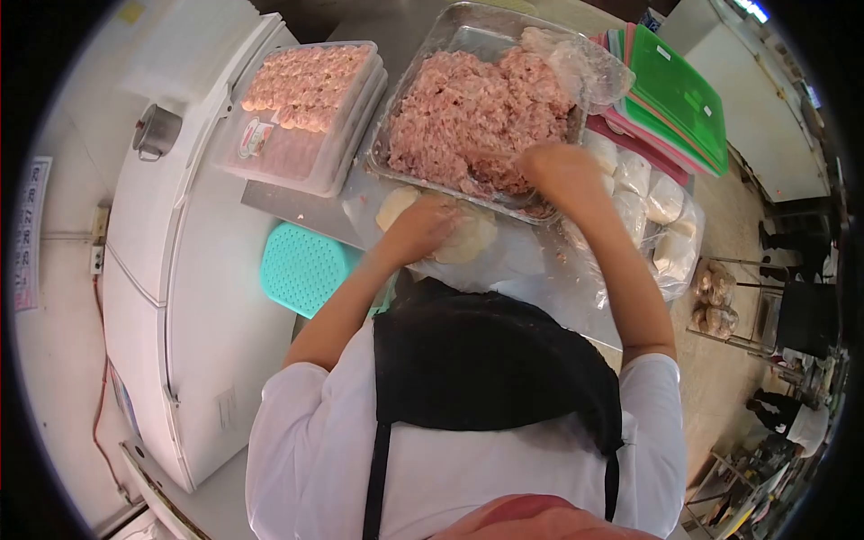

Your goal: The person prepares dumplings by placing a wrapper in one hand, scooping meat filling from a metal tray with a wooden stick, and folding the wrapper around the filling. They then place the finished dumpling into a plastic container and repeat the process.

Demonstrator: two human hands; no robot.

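A metal tray [423, 54] lined with plastic holds a big heap of pink minced meat [472, 112]. My right hand [558, 171] is at the tray's near edge, fingers curled at the meat, seemingly around a utensil that is mostly hidden. My left hand [423, 225] rests on a stack of round pale dough wrappers [468, 238] lying on plastic sheet in front of the tray. Which wrapper it touches is hidden under the hand.
A clear plastic box [306, 117] of finished pink dumplings sits left of the tray on a white chest freezer [198, 297]. A teal perforated stool [301, 265] stands below. Bags of white dough [657, 207] and green and pink cutting boards [675, 99] lie right.
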